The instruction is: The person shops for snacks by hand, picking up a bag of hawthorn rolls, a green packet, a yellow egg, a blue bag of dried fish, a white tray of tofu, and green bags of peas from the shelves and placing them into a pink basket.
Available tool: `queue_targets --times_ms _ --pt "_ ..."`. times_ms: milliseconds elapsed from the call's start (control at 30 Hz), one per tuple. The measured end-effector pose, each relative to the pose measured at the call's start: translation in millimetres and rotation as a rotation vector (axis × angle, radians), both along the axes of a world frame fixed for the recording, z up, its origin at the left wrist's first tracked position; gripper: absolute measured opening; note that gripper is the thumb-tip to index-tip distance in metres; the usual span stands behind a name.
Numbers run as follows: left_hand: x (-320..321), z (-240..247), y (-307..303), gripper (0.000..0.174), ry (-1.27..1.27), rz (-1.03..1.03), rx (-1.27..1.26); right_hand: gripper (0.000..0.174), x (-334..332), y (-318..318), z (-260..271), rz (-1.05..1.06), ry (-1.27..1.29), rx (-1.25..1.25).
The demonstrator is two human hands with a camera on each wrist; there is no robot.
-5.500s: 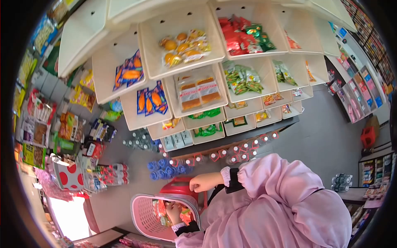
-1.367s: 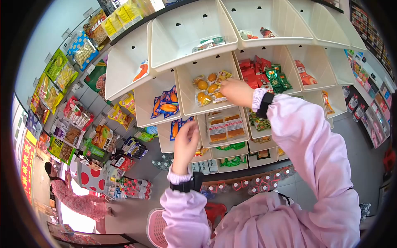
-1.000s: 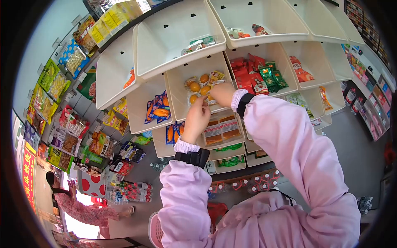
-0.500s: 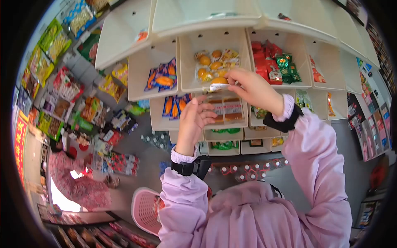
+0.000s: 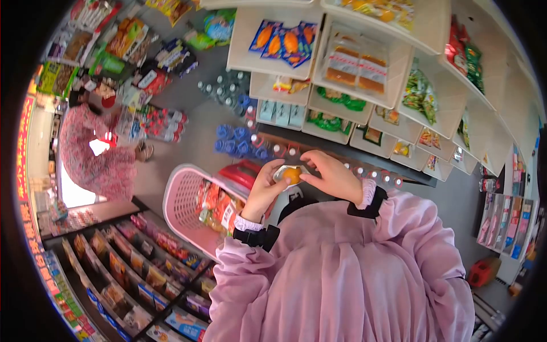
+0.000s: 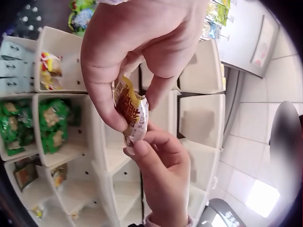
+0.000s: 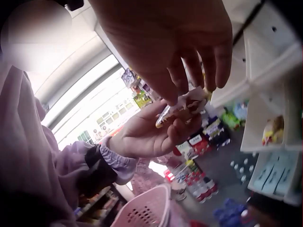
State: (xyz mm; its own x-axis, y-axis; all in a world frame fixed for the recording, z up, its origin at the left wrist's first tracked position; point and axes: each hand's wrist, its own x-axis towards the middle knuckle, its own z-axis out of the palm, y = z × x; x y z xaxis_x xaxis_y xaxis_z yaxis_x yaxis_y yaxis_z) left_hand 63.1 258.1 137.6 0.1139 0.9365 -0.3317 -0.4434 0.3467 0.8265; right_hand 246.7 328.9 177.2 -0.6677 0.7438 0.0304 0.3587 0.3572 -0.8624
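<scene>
A small wrapped snack with an orange-yellow round item is held between both hands in front of the chest. The left hand pinches one side of it, and the right hand pinches the other. In the left wrist view, the yellow, white and brown wrapper lies between the left hand and the thumb and fingers of the right hand. The right wrist view shows the packet at the fingertips of both the right hand and the left hand.
A pink basket holding red and orange packets stands beside the left forearm. White shelf bins of snacks are ahead, with bottles along their base. A person in a patterned pink garment bends at the left.
Both hands have come down from the bins towards the body with the wrapped snack, and the left hand now grips it too. The head view has turned downward, showing more of the basket.
</scene>
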Motion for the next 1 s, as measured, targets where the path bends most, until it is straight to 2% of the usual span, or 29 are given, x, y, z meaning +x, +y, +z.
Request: queue_targets --times_ms 33,133,267,300,400,433,567,667,767,867,900,933,1000 --pt "-7 -9 -15 0.042 0.035 0.035 -0.001 0.034 -11 -8 -20 0.008 -0.004 -0.130" --pt "-30 -18 -58 0.043 0.054 0.095 -0.154 0.035 -46 -28 -62 0.180 -0.054 -0.498" --pt "-67 -48 -120 0.041 0.015 0.182 -0.156 0.030 -100 -68 -105 0.342 0.019 -0.625" --pt "-73 -53 -134 0.039 -0.051 0.259 -0.193 0.030 -112 -79 -111 0.355 0.009 -0.667" --pt "-97 -59 -171 0.038 -0.048 0.347 -0.235 0.031 -146 -109 -124 0.439 -0.005 -0.457" --pt "-105 -62 -182 0.038 -0.019 0.365 -0.258 0.032 -156 -116 -126 0.450 -0.039 -0.523" --pt "-134 -86 -211 0.038 -0.024 0.339 -0.357 0.031 -184 -139 -134 0.486 -0.090 -0.424" --pt "-148 -128 -229 0.041 0.189 0.295 -0.419 0.031 -191 -136 -123 0.593 -0.251 -0.309" --pt "-154 -152 -233 0.046 0.637 0.056 -0.458 0.030 -183 -130 -132 0.614 -0.233 -0.269" --pt "-149 -144 -217 0.048 0.831 -0.205 -0.497 0.028 -169 -119 -139 0.536 -0.193 -0.241" --pt "-147 -150 -216 0.045 0.861 -0.154 -0.327 0.026 -163 -111 -127 0.537 -0.218 -0.284" --pt "-143 -147 -211 0.042 0.851 -0.132 -0.348 0.024 -157 -107 -128 0.529 -0.211 -0.285" --pt "-144 -183 -219 0.035 0.926 -0.182 -0.254 0.020 -143 -101 -126 0.425 -0.104 -0.194"
